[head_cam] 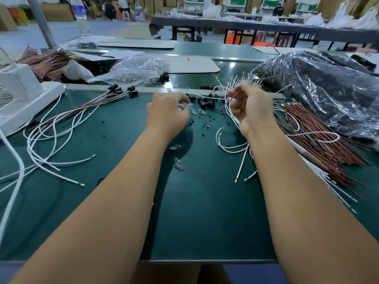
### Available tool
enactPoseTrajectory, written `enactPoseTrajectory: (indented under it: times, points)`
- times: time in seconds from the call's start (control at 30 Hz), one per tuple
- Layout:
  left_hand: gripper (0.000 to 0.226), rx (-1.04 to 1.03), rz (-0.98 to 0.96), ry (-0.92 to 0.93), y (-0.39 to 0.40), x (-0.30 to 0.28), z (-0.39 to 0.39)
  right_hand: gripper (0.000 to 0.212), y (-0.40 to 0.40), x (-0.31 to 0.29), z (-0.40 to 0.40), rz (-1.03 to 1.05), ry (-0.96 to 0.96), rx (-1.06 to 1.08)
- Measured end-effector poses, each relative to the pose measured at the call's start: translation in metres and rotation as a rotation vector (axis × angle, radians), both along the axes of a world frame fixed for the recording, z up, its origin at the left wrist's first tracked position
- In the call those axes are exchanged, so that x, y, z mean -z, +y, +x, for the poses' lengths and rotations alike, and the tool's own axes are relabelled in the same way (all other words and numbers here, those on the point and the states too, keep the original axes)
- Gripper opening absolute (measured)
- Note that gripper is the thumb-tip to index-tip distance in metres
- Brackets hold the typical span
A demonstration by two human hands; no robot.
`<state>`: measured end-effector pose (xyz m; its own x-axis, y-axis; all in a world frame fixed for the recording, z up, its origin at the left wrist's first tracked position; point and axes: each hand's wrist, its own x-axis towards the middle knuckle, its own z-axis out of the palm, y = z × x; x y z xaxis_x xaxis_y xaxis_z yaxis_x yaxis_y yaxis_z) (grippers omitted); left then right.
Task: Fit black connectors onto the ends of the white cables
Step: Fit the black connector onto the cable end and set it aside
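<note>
My right hand grips a bunch of white cables and pinches a thin wire end between thumb and finger. My left hand reaches palm down, fingers curled, over small clear glass bulbs beside a heap of loose black connectors; what its fingertips hold is hidden. At the left lies a fan of white cables whose far ends carry fitted black connectors.
A green mat covers the bench. A bundle of brown wires and a black-filled plastic bag lie at the right. A white box stands at left, a clear bag and a water bottle behind. Stray bulbs lie mid-mat.
</note>
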<state>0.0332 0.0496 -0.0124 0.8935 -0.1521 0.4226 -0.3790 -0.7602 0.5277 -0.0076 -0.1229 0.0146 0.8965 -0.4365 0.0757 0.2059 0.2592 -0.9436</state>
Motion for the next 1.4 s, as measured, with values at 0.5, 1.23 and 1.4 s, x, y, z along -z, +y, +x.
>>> enactPoseTrajectory:
  times: [0.5,1.23,1.4]
  points:
    - [0.023,0.005,-0.046,0.156,-0.002,0.006,0.004,0.030,0.024,0.029,0.033,-1.031,0.304,0.137]
    - [0.025,0.054,-0.195,0.136,0.000,0.002,-0.002,0.023,0.024,0.026,0.021,-0.793,0.135,0.148]
    - [0.035,0.297,-0.464,0.062,0.001,-0.007,-0.004,0.026,0.030,0.012,0.004,-0.321,0.018,0.011]
